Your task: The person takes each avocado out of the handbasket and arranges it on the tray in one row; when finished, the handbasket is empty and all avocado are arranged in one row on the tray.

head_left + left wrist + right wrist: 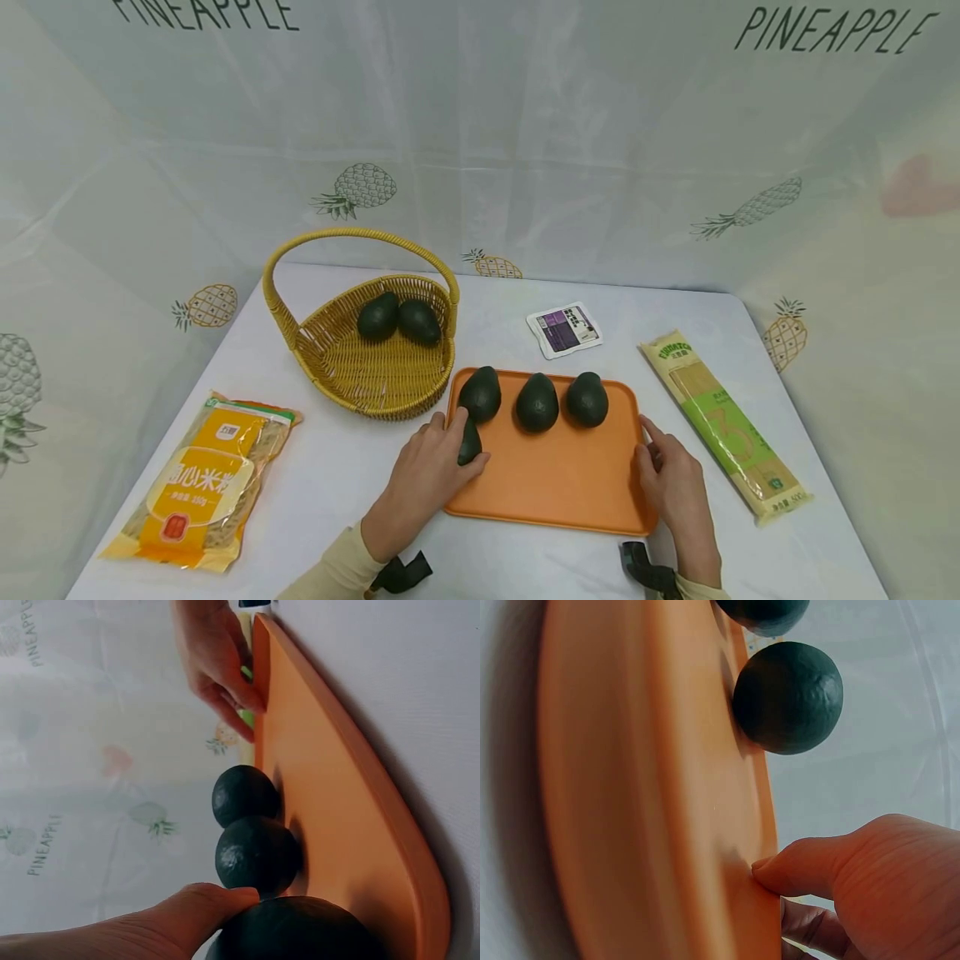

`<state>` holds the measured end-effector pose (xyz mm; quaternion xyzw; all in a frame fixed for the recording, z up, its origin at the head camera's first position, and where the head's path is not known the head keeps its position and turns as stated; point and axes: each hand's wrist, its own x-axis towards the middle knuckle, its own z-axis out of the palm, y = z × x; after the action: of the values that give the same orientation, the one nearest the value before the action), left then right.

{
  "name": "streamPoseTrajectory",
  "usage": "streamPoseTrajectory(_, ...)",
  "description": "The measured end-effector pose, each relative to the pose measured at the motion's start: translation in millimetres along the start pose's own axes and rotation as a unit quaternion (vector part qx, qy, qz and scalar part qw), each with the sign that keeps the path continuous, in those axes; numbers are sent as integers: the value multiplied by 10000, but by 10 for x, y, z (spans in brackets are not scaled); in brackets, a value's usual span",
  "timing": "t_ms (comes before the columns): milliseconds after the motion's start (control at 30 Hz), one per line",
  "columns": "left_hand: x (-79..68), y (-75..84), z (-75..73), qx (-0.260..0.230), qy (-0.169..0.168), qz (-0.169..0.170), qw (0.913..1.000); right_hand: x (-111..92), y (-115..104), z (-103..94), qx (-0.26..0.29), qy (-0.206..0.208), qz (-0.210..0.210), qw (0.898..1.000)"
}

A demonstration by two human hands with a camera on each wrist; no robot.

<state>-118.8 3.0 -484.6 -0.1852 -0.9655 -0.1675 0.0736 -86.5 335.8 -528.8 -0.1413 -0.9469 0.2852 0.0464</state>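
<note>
An orange tray (558, 492) lies on the white table with three dark green avocados along its far side: a left one (480, 393), a middle one (537, 403) and a right one (587, 399). My left hand (429, 469) holds another avocado (469, 445) at the tray's left side, thumb and fingers around it; the hand partly hides it. In the left wrist view the thumb lies against this avocado (300, 934). My right hand (678, 492) grips the tray's right rim, its thumb (799, 866) on the inner side and its fingers outside.
A wicker basket (375, 385) with a tall handle stands behind left, two avocados (399, 318) inside. A yellow noodle packet (202, 487) lies left, a long green noodle packet (723, 425) right. Behind the tray lies a small purple-and-white sachet (564, 330). A pineapple-print curtain (480, 133) hangs behind.
</note>
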Motion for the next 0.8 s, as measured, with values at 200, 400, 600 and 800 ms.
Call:
streamPoseTrajectory(200, 0, -1, 6, 12, 103, 60, 9999, 8, 4, 3, -15, -59, 58, 10000)
streamPoseTrajectory(400, -22, -1, -15, -9, 110, 0, 9999, 14, 4, 8, -34, -106, 114, 9999)
streamPoseTrajectory(600, -29, -4, -24, -61, 128, -19, 9999, 9, -9, -2, -55, -22, 66, 10000)
streamPoseTrajectory(800, -27, 10, -78, -233, 35, -152, 9996, 8, -20, -4, -32, 9, 44, 10000)
